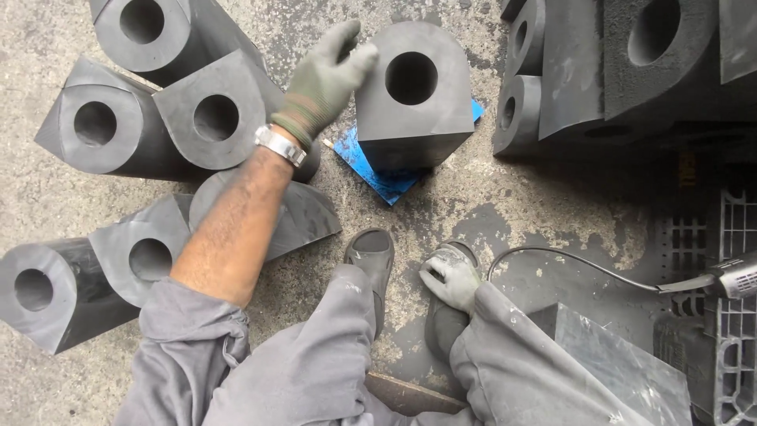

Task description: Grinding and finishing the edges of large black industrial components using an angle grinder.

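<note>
A dark grey rubber block [414, 95] with a round bore and a rounded top stands on end on a blue square plate [378, 175] on the concrete floor. My left hand [325, 79], in a green-grey glove with a metal wristwatch, reaches out to the block's left top edge with fingers spread, touching or nearly touching it. My right hand [451, 278], in a pale dirty glove, rests low near my right shoe [445, 315], fingers curled; whether it holds anything is unclear. My left shoe [371, 256] points toward the plate.
Several similar bored rubber blocks [150, 118] lie in a cluster on the left, and more [599, 71] are stacked at the top right. A power tool [729, 276] with a black cable [568, 260] lies on a grey plastic pallet [737, 347] at the right. A grey slab [615, 355] sits by my right knee.
</note>
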